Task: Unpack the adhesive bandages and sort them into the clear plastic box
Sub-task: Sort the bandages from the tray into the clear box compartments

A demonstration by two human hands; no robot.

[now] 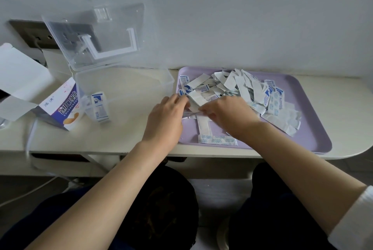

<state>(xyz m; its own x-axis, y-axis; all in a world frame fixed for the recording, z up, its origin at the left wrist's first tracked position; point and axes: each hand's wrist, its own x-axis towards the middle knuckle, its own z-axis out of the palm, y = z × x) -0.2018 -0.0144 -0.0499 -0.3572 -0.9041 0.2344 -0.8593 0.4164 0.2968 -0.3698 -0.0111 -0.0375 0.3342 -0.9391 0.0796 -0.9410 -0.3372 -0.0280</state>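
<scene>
Soft, flat light reaches you; faint shadows lie under your left hand (164, 120) and right hand (228, 117), both slightly blurred; the table (121, 140) edge beyond them bows.

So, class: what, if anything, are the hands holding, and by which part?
A small bundle of bandages above the tray: the left hand grips its left end, the right hand pinches its near edge, as far as shows.

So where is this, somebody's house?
Probably a room at home, though I can't be sure: a small white table pushed against a plain wall, a wall socket, and a purple tray heaped with bandages.
</scene>
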